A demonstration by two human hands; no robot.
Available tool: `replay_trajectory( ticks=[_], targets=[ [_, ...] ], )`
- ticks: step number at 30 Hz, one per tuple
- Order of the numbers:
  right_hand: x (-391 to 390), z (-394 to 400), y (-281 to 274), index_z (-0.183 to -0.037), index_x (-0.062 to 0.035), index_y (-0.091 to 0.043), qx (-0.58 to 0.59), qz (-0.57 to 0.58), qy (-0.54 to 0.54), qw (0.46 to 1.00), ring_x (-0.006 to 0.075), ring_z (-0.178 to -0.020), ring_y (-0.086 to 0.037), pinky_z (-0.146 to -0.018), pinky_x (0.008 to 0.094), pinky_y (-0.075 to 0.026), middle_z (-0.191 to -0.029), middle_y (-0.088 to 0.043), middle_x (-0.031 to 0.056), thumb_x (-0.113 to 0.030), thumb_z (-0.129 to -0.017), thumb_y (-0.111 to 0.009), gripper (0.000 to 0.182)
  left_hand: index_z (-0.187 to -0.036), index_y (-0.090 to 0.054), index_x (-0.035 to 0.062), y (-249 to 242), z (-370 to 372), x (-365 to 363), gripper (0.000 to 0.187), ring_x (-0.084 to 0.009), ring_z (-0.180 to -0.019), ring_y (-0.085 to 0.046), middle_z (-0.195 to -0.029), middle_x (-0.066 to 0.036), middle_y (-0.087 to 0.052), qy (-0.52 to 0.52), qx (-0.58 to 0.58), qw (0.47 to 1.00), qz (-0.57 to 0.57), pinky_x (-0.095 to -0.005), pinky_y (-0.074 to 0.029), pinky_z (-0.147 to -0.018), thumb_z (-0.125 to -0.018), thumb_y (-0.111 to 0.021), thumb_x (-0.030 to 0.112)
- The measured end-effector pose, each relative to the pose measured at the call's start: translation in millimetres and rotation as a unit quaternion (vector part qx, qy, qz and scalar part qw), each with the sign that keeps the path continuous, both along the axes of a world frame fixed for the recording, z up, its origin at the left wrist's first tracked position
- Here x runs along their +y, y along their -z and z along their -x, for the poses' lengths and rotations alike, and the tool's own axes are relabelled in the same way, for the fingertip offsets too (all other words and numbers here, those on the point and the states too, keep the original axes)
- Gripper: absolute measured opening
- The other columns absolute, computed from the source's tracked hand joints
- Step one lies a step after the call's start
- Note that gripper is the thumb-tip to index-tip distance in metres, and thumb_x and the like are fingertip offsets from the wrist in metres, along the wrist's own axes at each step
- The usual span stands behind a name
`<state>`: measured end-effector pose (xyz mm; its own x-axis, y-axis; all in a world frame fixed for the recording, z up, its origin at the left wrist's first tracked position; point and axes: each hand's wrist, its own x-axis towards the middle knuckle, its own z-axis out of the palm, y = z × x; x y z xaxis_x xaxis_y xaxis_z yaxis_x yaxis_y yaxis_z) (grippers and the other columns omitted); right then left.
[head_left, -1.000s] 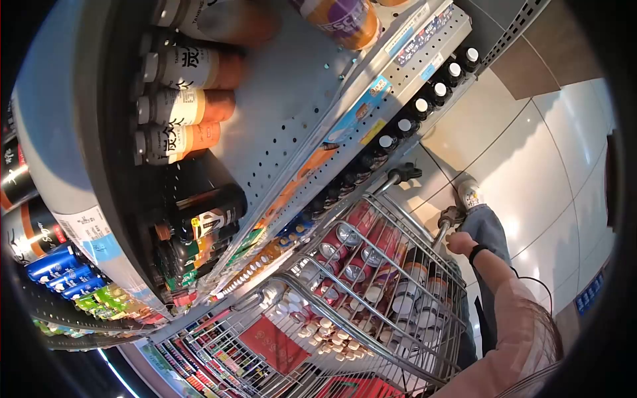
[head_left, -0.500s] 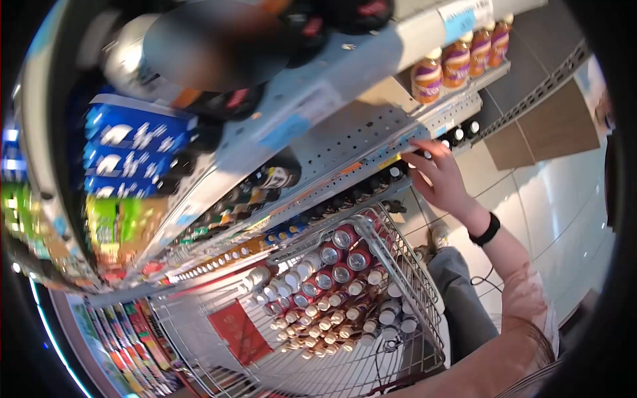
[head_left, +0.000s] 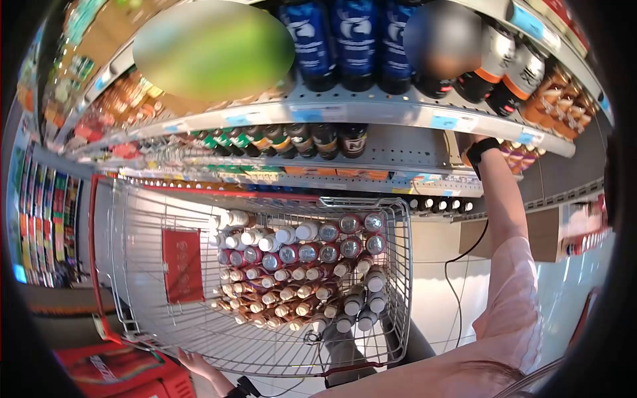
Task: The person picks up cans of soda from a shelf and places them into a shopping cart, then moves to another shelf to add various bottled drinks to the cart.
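My right hand (head_left: pixel 479 140) reaches in under a shelf edge, beside small purple-and-orange bottles (head_left: pixel 517 158). Its fingers are mostly hidden behind the shelf, so their grip does not show. A black band circles that wrist. At the lower left, my left hand (head_left: pixel 194 364) is by the near side of a metal shopping cart (head_left: pixel 265 363), its visible fingers stretched out. The cart holds rows of red-sided cans (head_left: pixel 308 252), white-capped bottles (head_left: pixel 285 234) and many bottles with pale caps (head_left: pixel 302 308).
Blue-labelled bottles (head_left: pixel 355 43) stand on the upper shelf, with dark bottles (head_left: pixel 298 139) beneath. A red panel (head_left: pixel 184 265) hangs inside the cart. A red box-like case (head_left: pixel 126 373) is at the lower left. A black cable (head_left: pixel 458 285) hangs between my right arm and the cart.
The view has turned, and the cart now lies level across the middle. My right hand has moved from the lower shelf's front into the shelf space beside the small bottles. My left hand has come into view.
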<state>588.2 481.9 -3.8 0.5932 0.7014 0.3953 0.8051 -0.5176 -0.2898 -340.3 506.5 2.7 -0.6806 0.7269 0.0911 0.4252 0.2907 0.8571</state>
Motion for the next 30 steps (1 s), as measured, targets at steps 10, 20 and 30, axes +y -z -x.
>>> replay_trajectory(
  ticks=[10, 20, 30],
  targets=[
    [2, -28, 20, -0.108, -0.0034, -0.053, 0.017, -0.003, 0.001, 1.000, 0.0236, -0.101, -0.052, -0.087, 0.0356, -0.041, -0.108, -0.056, 0.0107, -0.025, -0.089, -0.051, 0.029, -0.132, -0.037, 0.0100, -15, -27, -2, 0.058, -0.0195, -0.102, -0.045, -0.134, -0.013, -0.036, 0.009, -0.024, 1.000, -0.009, -0.0275, -0.041, -0.077, -0.077, -0.044, -0.006],
    [21, -18, 25, -0.111, -0.0041, -0.054, -0.130, -0.023, -0.101, 0.986, 0.0291, -0.100, -0.056, -0.084, 0.0418, -0.044, -0.112, -0.059, 0.0135, -0.028, -0.091, -0.044, 0.033, -0.131, -0.038, 0.0106, -22, -39, -1, 0.054, -0.0146, -0.091, -0.046, -0.132, -0.013, -0.036, -0.002, -0.051, 0.999, -0.016, -0.0250, -0.042, -0.069, -0.080, -0.047, -0.003],
    [-58, 183, -83, -0.102, -0.0065, -0.049, -0.185, 0.022, -0.065, 0.980, 0.0379, -0.091, -0.056, -0.069, 0.0424, -0.051, -0.108, -0.048, 0.0171, -0.013, -0.079, -0.065, 0.029, -0.128, -0.042, 0.0072, -11, -34, -4, 0.054, -0.0232, -0.111, -0.042, -0.130, -0.008, -0.042, 0.011, 0.014, 1.000, -0.018, -0.0322, -0.039, -0.087, -0.078, -0.047, -0.011]
  ],
)
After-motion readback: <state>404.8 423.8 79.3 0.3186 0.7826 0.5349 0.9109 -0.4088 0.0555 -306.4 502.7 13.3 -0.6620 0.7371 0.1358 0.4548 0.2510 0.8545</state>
